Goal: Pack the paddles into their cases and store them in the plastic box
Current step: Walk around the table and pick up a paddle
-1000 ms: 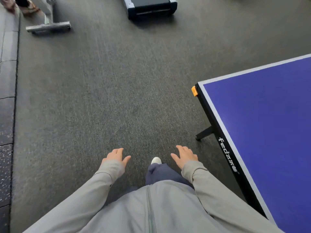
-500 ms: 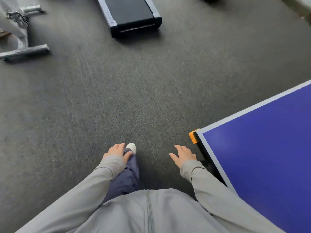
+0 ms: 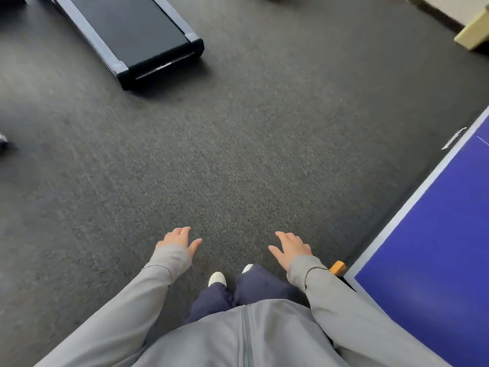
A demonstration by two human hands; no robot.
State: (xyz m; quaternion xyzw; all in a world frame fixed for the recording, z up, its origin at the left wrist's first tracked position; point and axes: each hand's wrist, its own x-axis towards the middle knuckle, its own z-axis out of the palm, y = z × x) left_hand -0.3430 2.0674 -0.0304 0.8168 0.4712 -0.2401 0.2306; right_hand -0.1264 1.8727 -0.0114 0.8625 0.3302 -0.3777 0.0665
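I see no paddles or cases; left hand [image 3: 176, 238] & right hand [image 3: 291, 249] spread, empty. Blue worktop [image 3: 428, 260] right of right hand. Paddles prob light, stiff; I'd grip handles.

Greys, navy and one strong blue

Speckled dark grey carpet [image 3: 238, 154]; black treadmill [image 3: 127, 33] with silver rails at 11 o'clock; blue table [image 3: 436, 247], white-edged, orange corner guard [image 3: 338, 268], at 4 o'clock; light grey sleeves [image 3: 148, 295], navy trousers [image 3: 254, 290], white shoes [image 3: 217, 278].
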